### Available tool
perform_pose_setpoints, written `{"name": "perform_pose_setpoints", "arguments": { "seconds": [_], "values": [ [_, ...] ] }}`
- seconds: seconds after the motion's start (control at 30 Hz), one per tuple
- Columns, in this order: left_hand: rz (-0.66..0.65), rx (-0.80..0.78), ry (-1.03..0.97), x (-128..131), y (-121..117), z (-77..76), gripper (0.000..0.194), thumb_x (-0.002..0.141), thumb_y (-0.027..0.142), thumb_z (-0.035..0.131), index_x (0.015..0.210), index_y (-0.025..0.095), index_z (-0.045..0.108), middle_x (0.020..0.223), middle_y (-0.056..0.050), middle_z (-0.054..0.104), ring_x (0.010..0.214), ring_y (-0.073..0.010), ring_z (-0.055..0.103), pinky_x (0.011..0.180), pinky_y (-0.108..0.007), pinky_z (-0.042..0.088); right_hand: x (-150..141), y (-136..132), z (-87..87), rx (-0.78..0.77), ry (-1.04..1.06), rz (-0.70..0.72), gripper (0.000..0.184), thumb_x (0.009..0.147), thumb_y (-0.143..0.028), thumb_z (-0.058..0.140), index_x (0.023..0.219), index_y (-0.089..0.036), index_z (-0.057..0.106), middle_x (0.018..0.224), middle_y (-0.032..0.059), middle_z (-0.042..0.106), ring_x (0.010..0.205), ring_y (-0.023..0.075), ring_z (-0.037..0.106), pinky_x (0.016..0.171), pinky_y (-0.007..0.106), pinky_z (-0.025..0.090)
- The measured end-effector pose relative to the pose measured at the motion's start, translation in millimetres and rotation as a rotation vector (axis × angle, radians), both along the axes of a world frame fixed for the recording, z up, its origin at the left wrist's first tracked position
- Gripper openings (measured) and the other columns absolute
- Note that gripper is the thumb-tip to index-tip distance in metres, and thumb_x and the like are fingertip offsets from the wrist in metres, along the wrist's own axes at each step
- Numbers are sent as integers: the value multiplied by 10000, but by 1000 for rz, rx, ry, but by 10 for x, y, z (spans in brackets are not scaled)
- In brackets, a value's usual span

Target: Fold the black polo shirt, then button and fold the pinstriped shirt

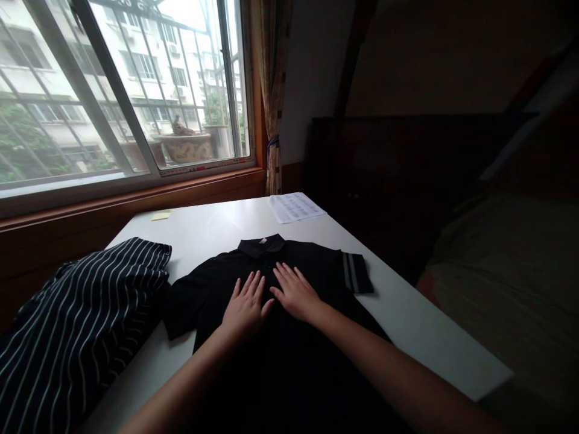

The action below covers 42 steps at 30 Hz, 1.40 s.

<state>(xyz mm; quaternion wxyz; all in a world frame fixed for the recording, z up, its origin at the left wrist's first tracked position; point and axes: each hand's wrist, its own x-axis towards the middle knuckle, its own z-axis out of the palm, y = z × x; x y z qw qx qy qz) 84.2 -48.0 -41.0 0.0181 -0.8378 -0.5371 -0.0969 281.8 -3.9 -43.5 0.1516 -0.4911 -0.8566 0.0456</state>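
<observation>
While the left hand (248, 304) and right hand (296, 292) lie flat and empty, a black short-sleeved fabric shirt (289, 349) spreads beneath both.
Its long axis runs away across the white flat counter (212, 223) — black folded collar (248, 248) beyond the hands, right hand slightly nearer it.

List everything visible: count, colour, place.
table: 1, white, centre
shirt: 1, black, on table
striped garment: 1, dark, table's left
papers: count unclear, white, table's far end
slip: 1, yellow, table's far left
window: 1, grey, left
pots: several, brownish, outside
buildings: several, pale, outside
trees: several, green, outside
curtain: 1, brownish, beside window
furniture: count unclear, dark, right
cloth: count unclear, greenish, right
left hand: 1, bare, on shirt
right hand: 1, bare, on shirt
forearms: 2, bare, over shirt
</observation>
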Motion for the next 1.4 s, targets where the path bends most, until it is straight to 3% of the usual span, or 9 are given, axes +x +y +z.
{"name": "perform_pose_setpoints", "arguments": {
  "seconds": [0.1,0.33,0.47,0.6,0.73,0.9,1.07,1.3,1.4],
  "values": [
    [37,1,-7,-110,-8,-5,693,991,603,304,1549,192,308,1620,-102,236,1514,-286,175,1222,-554,145,92,-81,-32,-3,-6,-28,708,991,-643,242,1562,-228,297,1626,71,243,1505,263,210,1220,499,174],
    [123,-33,39,-497,-42,23,725,983,639,287,1557,196,283,1634,-84,175,1523,-278,126,1226,-541,121,967,-48,9,-11,-99,-156,713,1000,-620,249,1553,-173,312,1622,100,254,1498,242,233,1224,459,189],
    [137,-35,69,-613,-78,40,736,989,636,273,1561,172,270,1637,-88,157,1524,-275,114,1231,-516,123,1195,-68,-15,12,-133,-153,681,1007,-584,270,1549,-175,322,1617,92,275,1493,227,250,1219,437,216],
    [147,-32,111,-600,-99,64,727,999,615,274,1558,149,274,1635,-97,160,1524,-281,112,1229,-517,133,1170,-83,-12,32,-156,-162,657,1014,-550,280,1539,-162,342,1609,103,290,1491,236,255,1215,458,217],
    [126,-23,122,-573,-141,68,681,1000,603,299,1558,214,284,1637,-60,165,1521,-315,101,1214,-566,137,1080,-161,16,30,-163,-179,643,1016,-532,289,1531,-154,362,1602,109,307,1494,251,246,1217,480,202],
    [44,-29,121,-603,-257,66,666,983,641,314,1561,318,241,1644,-16,149,1512,-383,78,1162,-685,129,969,-416,77,-16,-148,-56,676,1012,-582,281,1561,-187,290,1629,74,238,1511,238,185,1228,479,171],
    [5,11,113,-662,-331,39,650,983,643,315,1557,346,245,1640,-25,209,1507,-391,115,1153,-688,152,1031,-633,114,-44,-122,5,669,1008,-599,293,1572,-242,252,1639,42,219,1512,236,183,1229,483,173],
    [98,152,128,-668,-179,23,656,997,564,366,1454,106,475,1472,-216,463,1381,-347,406,1159,-502,300,1021,-479,93,78,-101,-233,584,1007,-521,356,1427,-152,525,1500,116,474,1395,271,400,1169,409,330],
    [122,164,152,-661,-91,20,679,999,555,362,1443,53,474,1455,-244,470,1383,-349,404,1158,-460,307,916,-363,87,109,-110,-276,569,1001,-503,373,1407,-145,547,1467,133,502,1369,289,422,1158,418,339]
  ]
}}
